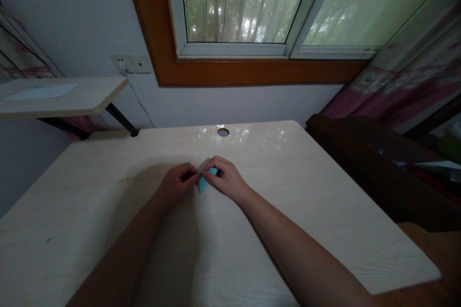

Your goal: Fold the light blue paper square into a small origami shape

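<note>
Blue folded paper (202, 183): light, thin, and I judge it easily creased. Left hand (178, 182) and right hand (225, 180) both pinch its upper edge over the bench (324, 192).

I see a turquoise-blue paper (203, 183) on a pale, faintly wood-grained bench (306, 201); beyond it are an orange-brown window frame (252, 77), a pink-and-cream patterned curtain (406, 86) and a grey-white wall (72, 19).

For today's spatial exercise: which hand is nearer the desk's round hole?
Right. The right hand lies straight in front of the hole; the left hand sits farther left. Both pinch the blue paper.
</note>
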`<control>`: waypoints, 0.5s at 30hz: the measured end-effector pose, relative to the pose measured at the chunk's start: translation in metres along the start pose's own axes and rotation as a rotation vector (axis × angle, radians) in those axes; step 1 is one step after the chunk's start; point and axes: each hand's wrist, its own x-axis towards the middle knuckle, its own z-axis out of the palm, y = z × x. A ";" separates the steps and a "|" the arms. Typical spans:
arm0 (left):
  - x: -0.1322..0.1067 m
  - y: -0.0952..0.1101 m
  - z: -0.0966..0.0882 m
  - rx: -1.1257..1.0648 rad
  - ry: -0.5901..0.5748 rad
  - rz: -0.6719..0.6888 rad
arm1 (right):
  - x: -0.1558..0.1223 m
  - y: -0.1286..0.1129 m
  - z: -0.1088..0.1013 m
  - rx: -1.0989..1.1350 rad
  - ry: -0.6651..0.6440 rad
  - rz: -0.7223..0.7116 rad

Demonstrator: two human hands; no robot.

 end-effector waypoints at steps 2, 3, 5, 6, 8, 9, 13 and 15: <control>0.000 0.001 0.000 -0.001 0.004 0.004 | 0.000 0.000 0.000 0.003 -0.001 0.003; 0.000 0.001 0.000 -0.001 0.010 0.007 | 0.000 0.000 0.000 0.005 -0.002 0.004; 0.001 0.002 0.000 -0.005 0.017 0.005 | 0.000 0.000 0.000 0.008 -0.001 0.008; 0.001 0.002 0.000 -0.008 0.016 0.000 | 0.000 -0.001 0.000 0.009 -0.002 0.011; 0.001 0.002 0.000 -0.013 0.011 -0.006 | 0.000 -0.001 0.000 0.008 0.000 0.016; 0.001 0.002 0.000 -0.015 0.012 -0.007 | 0.000 -0.001 0.000 0.006 0.001 0.018; 0.000 0.001 0.001 -0.019 0.017 -0.005 | 0.000 -0.001 0.000 0.003 0.005 0.017; 0.000 0.001 0.001 -0.017 0.012 -0.004 | -0.001 -0.001 0.000 0.001 0.006 0.012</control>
